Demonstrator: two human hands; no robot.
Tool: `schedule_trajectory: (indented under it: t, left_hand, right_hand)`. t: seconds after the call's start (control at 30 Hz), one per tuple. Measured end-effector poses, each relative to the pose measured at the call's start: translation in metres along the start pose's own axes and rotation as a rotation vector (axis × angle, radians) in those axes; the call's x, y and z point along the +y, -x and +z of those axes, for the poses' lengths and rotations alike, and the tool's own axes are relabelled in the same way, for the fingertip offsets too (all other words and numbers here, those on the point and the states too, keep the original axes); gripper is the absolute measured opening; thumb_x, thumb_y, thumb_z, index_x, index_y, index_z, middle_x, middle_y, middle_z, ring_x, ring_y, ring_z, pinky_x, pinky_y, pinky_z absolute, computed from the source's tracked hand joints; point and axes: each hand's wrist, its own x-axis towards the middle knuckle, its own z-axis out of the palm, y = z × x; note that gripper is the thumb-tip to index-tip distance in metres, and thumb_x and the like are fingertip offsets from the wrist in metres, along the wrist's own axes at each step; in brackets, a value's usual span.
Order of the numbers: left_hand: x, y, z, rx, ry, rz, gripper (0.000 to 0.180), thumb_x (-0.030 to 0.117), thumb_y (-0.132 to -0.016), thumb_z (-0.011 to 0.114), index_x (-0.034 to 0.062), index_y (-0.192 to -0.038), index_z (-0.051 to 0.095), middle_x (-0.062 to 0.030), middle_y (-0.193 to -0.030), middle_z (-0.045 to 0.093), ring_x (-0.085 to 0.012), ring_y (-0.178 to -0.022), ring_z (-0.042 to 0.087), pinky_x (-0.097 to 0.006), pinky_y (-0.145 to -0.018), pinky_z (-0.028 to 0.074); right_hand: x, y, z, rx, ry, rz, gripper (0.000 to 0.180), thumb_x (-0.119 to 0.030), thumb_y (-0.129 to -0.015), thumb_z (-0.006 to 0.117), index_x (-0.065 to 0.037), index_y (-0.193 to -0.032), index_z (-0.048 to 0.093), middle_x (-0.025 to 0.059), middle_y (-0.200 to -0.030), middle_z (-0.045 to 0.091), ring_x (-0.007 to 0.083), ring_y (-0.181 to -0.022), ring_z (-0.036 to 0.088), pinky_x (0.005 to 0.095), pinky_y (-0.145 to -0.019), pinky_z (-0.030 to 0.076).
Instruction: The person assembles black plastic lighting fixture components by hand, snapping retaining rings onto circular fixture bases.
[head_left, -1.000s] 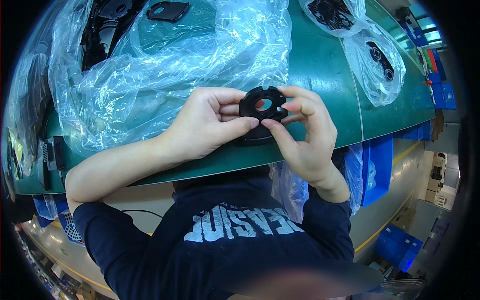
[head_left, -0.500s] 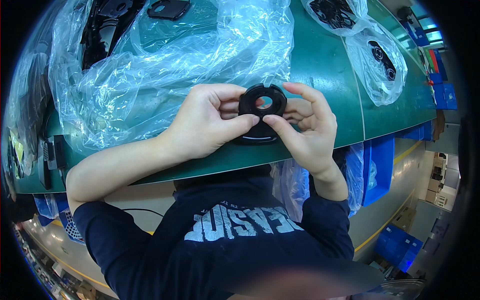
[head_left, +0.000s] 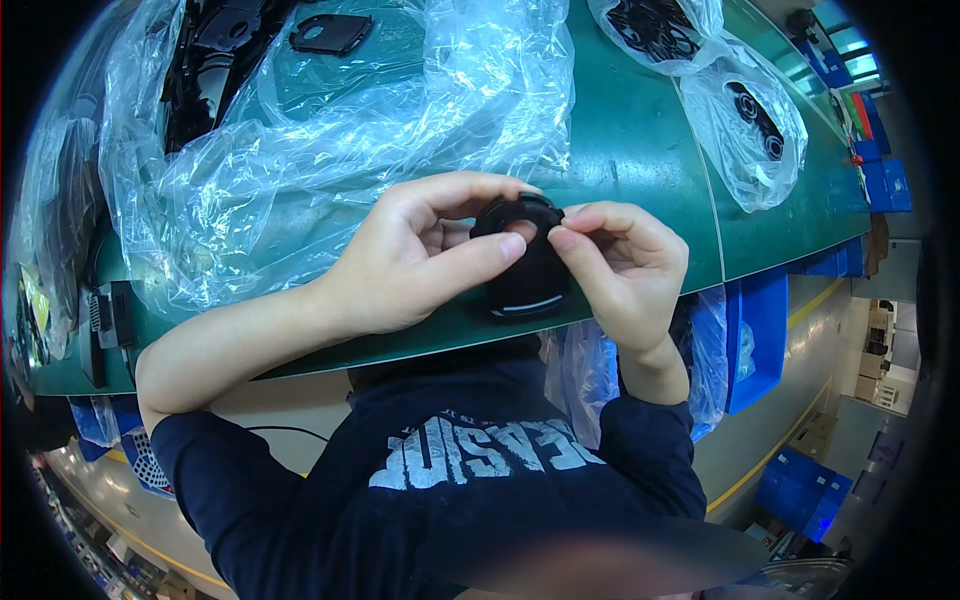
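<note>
A black plastic plate with a round hole near its rounded end is held up over the front edge of the green table. A pale line runs across its lower, straighter end. My left hand is closed on its left side, with the thumb lying by the hole and fingers behind and over the top. With thumb and forefinger, my right hand pinches the plate's upper right edge. Whether a smaller piece sits between those fingertips is too small to tell.
Crumpled clear plastic sheeting covers the table's left side. On it lie a similar black plate and long black housings. Bags of black parts sit at the right. A blue bin stands below the table edge.
The plate has tilted so that more of its lower face shows. My left thumb has moved onto the hole's rim. My right fingers have drawn together at the plate's edge.
</note>
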Motion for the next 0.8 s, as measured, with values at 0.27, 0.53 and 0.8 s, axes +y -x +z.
schedule_trajectory:
  t: [0.27, 0.53, 0.8]
  left_hand:
    - [0.003, -0.001, -0.001, 0.068, -0.168, -0.016, 0.022, 0.01, -0.087, 0.058, -0.0029, -0.103, 0.064, -0.0083, -0.093, 0.064, -0.0111, -0.084, 0.059, -0.023, -0.075, 0.047]
    - [0.005, 0.005, -0.001, 0.133, -0.225, -0.001, 0.017, 0.006, -0.083, 0.062, -0.0032, -0.096, 0.067, -0.0091, -0.086, 0.065, -0.0103, -0.077, 0.059, -0.022, -0.067, 0.047]
    - [0.003, 0.002, 0.0, 0.132, -0.17, -0.054, 0.017, 0.006, -0.084, 0.061, -0.0044, -0.096, 0.067, -0.0101, -0.084, 0.066, -0.0113, -0.077, 0.061, -0.023, -0.07, 0.048]
  right_hand:
    - [-0.002, 0.001, 0.008, 0.001, 0.046, 0.039, 0.016, 0.003, -0.075, 0.068, 0.006, -0.09, 0.064, 0.0103, -0.081, 0.066, 0.0126, -0.073, 0.064, 0.022, -0.066, 0.052]
    - [0.0, -0.002, 0.009, -0.171, 0.037, 0.051, 0.014, 0.001, -0.077, 0.068, 0.007, -0.089, 0.064, 0.01, -0.081, 0.065, 0.0118, -0.073, 0.063, 0.0201, -0.063, 0.049]
    - [-0.002, -0.001, 0.011, -0.111, -0.233, 0.316, 0.01, 0.0, -0.081, 0.065, 0.006, -0.089, 0.065, 0.0085, -0.082, 0.066, 0.0098, -0.073, 0.061, 0.02, -0.065, 0.048]
